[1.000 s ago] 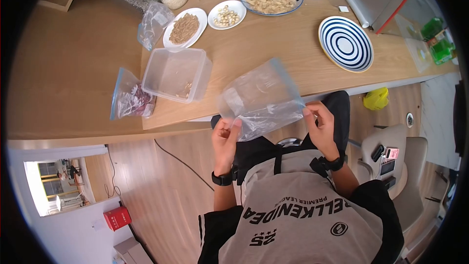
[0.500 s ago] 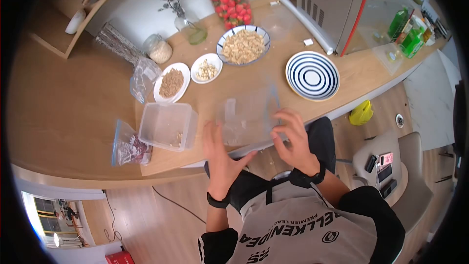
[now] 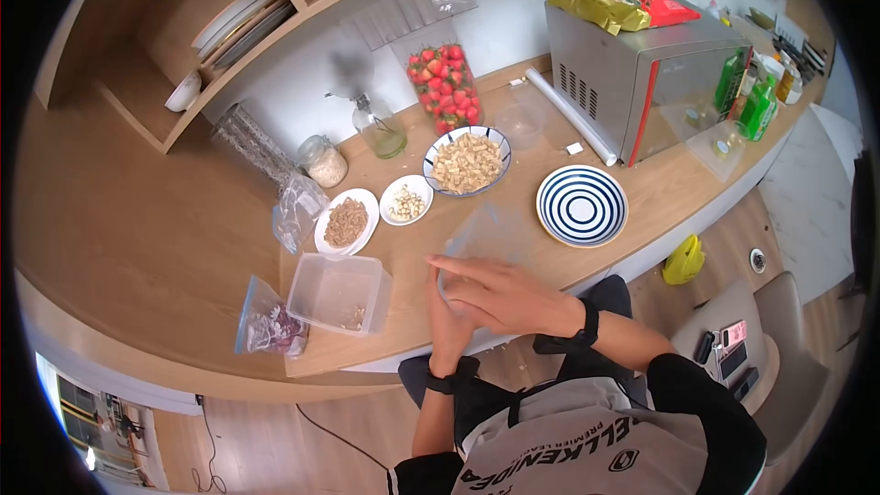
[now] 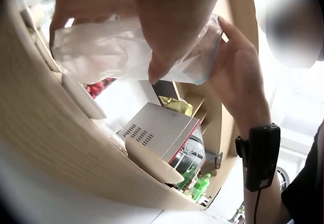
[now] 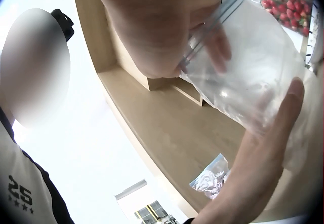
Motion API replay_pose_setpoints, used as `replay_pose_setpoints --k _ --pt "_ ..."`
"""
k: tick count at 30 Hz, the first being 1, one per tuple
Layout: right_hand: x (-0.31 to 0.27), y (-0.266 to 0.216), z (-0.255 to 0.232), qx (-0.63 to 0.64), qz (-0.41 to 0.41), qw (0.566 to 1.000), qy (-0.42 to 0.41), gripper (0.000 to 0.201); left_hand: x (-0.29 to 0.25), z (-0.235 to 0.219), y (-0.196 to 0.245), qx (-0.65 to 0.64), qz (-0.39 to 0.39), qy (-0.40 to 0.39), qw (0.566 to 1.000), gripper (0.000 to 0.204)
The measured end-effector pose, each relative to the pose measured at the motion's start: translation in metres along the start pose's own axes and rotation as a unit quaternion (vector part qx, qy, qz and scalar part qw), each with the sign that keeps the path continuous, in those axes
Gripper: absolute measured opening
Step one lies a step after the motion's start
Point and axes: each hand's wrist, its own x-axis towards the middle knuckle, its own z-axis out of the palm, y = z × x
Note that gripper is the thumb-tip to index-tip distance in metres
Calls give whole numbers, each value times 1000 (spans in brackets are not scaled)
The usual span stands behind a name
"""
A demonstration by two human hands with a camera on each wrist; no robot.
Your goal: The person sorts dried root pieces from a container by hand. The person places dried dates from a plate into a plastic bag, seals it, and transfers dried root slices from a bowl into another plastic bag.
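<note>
A clear zip bag (image 3: 486, 236) is between the two hands above the table, partly hidden by them in the head view. My left hand (image 3: 451, 316) grips its body; in the right wrist view the left hand (image 5: 263, 153) has its thumb across the near face of the bag (image 5: 248, 82). My right hand (image 3: 518, 298) overlaps the left in the head view and holds the bag by its zip edge, some fingertips showing through the plastic. From the left wrist camera, the bag (image 4: 109, 51) stretches across to the right hand (image 4: 240, 69), at the zip end.
Nearby stand a plastic box (image 3: 335, 293), a bag of purplish pieces (image 3: 273, 330), small dishes of brown pieces (image 3: 346, 223) and pale nuts (image 3: 406, 203), a bowl of beige pieces (image 3: 467, 163), strawberries (image 3: 444, 82), a striped plate (image 3: 581, 207) and an oven (image 3: 632, 73).
The head view has tilted up, showing more shelf and oven. The hands, apart on the bag earlier, have come together, the right moving left across the left one.
</note>
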Motion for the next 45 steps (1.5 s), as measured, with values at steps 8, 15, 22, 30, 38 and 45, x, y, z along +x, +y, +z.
replay_pose_setpoints --k 8,15,22,30,38,45 --pt "-70 31 -17 -85 170 970 155 32 -18 1 -18 -2 -39 161 986 57" --pt "-136 79 -49 -328 196 920 89 27 -15 -13 -14 -24 -31 179 983 56" --pt "-137 91 -69 -372 102 921 55 12 -22 -43 -8 26 -34 223 974 57" --pt "-138 82 -97 -405 167 898 42 29 -25 -46 -25 -26 -38 244 969 54" --pt "10 114 -19 -277 109 953 -58 33 -26 -47 -19 59 -21 275 959 52" --pt "49 189 34 -441 131 874 -158 17 -24 -47 -16 39 -41 287 956 45"
